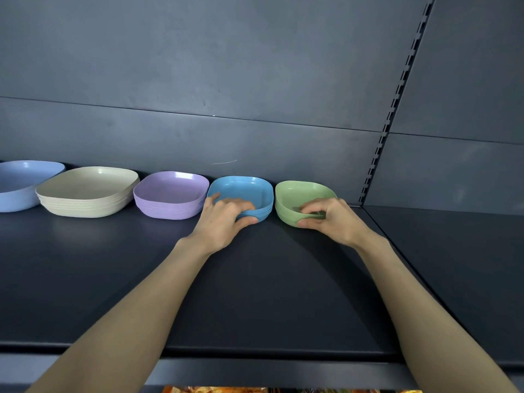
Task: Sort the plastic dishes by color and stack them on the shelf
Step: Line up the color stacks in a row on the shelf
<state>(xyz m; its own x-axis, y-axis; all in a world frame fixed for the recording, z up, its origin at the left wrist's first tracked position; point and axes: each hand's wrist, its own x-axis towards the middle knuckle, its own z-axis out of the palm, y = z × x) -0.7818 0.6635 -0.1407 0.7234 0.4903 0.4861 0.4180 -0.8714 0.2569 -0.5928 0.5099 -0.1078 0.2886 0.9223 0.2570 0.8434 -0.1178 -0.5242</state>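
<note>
The blue stack of square plastic dishes (243, 191) sits at the back of the shelf (255, 279), directly under the fingers of the left hand (224, 219). The hand grasps it, with the fingers curled over the near rim into the top dish and the thumb against the foot of the pile. Immediately to that hand's outer right, close beside the blue pile, stands the green stack (295, 194). The right hand (331, 219) clasps it the same way, fingers hooked over the near rim and thumb low on the side wall. A grip on rim and base together suits squaring a nested pile or sliding it without the dishes fanning apart, and I judge that to be the purpose. Each stack holds one colour only, the dishes nested closely so that only their rims show as thin layers. The top dish of each is empty. Just beyond the left hand's far side sits the purple stack (170, 194), near the blue one. Further left are a beige stack of larger dishes (88, 188) and a pale blue dish (22, 180) cut off by the frame edge. All stand in one row against the dark back panel (226, 80), presumably to keep the front of the shelf free. Sorting appears largely done. A slotted upright (397, 109) rises beyond the right hand.
</note>
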